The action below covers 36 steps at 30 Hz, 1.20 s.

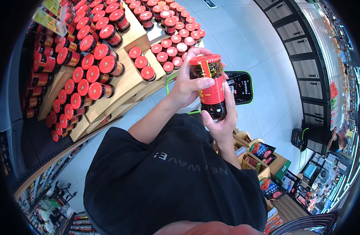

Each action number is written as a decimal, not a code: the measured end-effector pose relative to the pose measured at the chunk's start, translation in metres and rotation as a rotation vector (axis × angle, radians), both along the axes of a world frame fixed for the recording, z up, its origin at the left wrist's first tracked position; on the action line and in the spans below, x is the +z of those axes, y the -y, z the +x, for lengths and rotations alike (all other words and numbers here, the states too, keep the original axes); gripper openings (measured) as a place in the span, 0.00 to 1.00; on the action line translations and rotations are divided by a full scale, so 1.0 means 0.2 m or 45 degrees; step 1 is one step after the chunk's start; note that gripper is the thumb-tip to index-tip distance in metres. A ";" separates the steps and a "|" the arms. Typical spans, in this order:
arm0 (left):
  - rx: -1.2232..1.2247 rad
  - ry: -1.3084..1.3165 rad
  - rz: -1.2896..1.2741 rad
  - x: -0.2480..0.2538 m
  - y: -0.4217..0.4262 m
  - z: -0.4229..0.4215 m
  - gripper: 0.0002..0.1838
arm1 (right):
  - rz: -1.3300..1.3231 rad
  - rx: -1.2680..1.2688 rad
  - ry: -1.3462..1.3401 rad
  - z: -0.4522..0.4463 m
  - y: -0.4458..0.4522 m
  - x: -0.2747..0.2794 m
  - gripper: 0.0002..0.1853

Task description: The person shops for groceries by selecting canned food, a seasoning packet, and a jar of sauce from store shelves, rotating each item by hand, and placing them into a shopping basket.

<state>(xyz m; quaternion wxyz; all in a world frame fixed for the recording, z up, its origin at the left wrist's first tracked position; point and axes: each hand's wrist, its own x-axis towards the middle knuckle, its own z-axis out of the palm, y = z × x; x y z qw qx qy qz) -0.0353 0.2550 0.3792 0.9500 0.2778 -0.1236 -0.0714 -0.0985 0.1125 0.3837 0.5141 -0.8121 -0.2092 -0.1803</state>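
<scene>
A glass jar [212, 92] with a red lid and a red label is held upright in front of the chest, its contents dark. My left hand [188, 80] wraps round its upper part, the thumb lying across the label. Lower down, my right hand [225, 113] grips the jar's side, with the thumb near its base. Behind the jar, partly hidden by it and my hands, is a black basket [242, 87] with a green rim.
Red-lidded jars [96, 74] fill a stepped wooden display [129, 74] at the left. Boxes of packets [262, 150] stand at lower right. Dark cabinets [305, 58] line the right side, and a person [336, 141] stands at far right.
</scene>
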 end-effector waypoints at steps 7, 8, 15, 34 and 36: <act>-0.028 0.083 -0.005 -0.01 0.01 0.00 0.36 | 0.011 0.000 0.002 -0.01 0.02 0.00 0.45; -0.030 0.082 -0.003 -0.01 0.02 0.00 0.36 | 0.016 0.000 0.002 -0.01 0.02 0.00 0.45; -0.128 -0.010 -0.108 -0.04 0.11 -0.06 0.44 | 0.379 -0.013 -0.263 -0.09 0.09 -0.14 0.44; -0.382 0.884 1.727 -0.60 0.55 -0.18 0.32 | -0.185 -0.286 -0.567 -0.20 0.59 -0.40 0.45; -0.413 0.830 1.644 -0.70 0.63 -0.21 0.33 | -0.155 -0.329 -0.795 -0.25 0.67 -0.50 0.41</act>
